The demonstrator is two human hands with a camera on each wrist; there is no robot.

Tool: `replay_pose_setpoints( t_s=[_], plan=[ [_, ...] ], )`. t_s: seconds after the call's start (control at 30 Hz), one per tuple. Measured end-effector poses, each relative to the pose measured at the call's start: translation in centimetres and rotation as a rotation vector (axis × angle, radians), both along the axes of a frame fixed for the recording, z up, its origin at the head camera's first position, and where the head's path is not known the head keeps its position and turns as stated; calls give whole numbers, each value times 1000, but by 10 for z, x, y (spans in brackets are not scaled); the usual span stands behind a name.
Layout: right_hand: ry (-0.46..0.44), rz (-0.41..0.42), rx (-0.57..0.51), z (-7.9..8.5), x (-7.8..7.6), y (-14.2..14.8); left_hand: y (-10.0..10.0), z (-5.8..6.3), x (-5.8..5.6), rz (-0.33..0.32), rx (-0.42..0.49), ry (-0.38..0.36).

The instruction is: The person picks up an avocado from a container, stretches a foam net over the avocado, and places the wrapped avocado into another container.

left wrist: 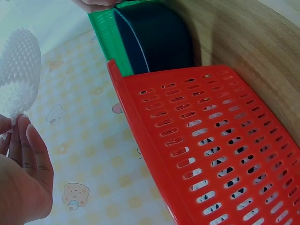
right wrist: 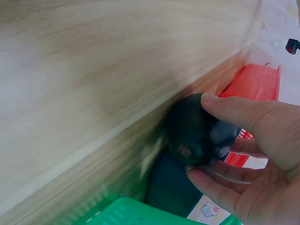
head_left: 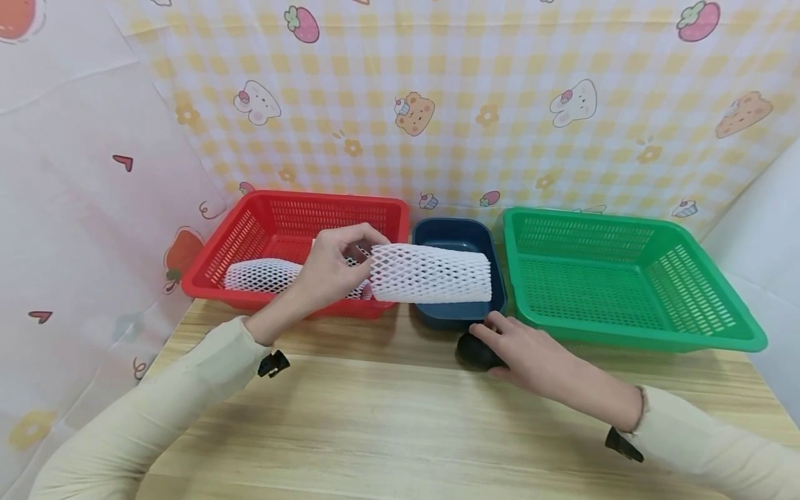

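Note:
My left hand (head_left: pixel 334 267) pinches one end of a white foam net sleeve (head_left: pixel 431 274), held level above the blue basin (head_left: pixel 494 305). In the left wrist view the sleeve (left wrist: pixel 21 61) rises from the fingertips. My right hand (head_left: pixel 531 351) grips a dark, smooth avocado-like fruit (head_left: pixel 476 353) at the near side of the basin, low over the table. The right wrist view shows thumb and fingers around the fruit (right wrist: pixel 194 133), which has a small brown scar on its end. More white foam nets (head_left: pixel 262 276) lie in the red basket (head_left: pixel 215 292), partly behind the left hand.
A green basket (head_left: pixel 631 337) stands right of the basin, the red one to its left. All three line the back of the wooden table (head_left: pixel 375 423), against a checked yellow cloth (head_left: pixel 462 153).

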State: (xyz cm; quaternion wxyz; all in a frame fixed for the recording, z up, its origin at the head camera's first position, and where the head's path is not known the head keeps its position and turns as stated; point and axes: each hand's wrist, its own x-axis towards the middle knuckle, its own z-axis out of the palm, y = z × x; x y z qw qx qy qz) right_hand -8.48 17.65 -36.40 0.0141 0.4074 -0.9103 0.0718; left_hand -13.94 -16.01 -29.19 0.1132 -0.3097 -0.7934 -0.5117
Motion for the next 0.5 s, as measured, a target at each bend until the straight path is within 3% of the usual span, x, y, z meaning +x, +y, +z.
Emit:
replay_pose_setpoints(
  t_s=[0.5],
  plan=[
    [-32, -11, 50, -1, 2, -1, 0, 0, 1, -3, 10, -11]
  ],
)
